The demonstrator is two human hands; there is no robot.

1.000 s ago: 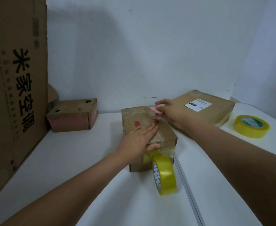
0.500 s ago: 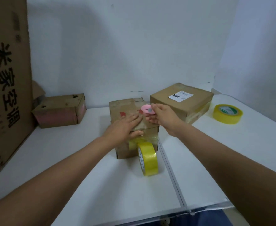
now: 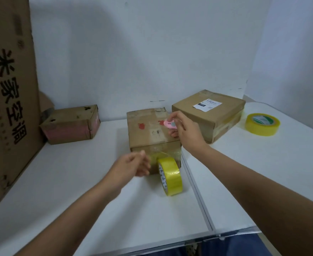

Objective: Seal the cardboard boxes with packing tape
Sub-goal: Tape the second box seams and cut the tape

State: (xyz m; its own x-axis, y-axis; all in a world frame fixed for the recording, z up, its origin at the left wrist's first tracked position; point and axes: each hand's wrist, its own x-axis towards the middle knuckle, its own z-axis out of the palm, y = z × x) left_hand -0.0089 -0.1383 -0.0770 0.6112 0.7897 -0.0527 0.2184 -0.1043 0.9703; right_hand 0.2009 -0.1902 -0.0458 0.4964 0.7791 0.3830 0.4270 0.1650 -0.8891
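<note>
A small cardboard box [image 3: 148,130] with red marks sits mid-table, clear tape running over its top and down its front. A yellow tape roll [image 3: 170,175] stands on edge against the box's front, a strip of tape still joining it to the box. My right hand [image 3: 184,129] hovers over the box's right top edge and pinches a small pink cutter [image 3: 169,124]. My left hand [image 3: 131,166] is blurred, in front of the box just left of the roll, fingers loosely curled and holding nothing.
A larger labelled box [image 3: 210,112] stands behind on the right, with a second yellow tape roll [image 3: 262,124] lying flat beyond it. A small worn box [image 3: 70,124] sits at the back left beside a tall printed carton [image 3: 9,100]. A seam [image 3: 198,191] splits the white table.
My left hand has come off the box top and dropped down in front of the box beside the roll. My right hand with the pink cutter stayed by the box's right edge.
</note>
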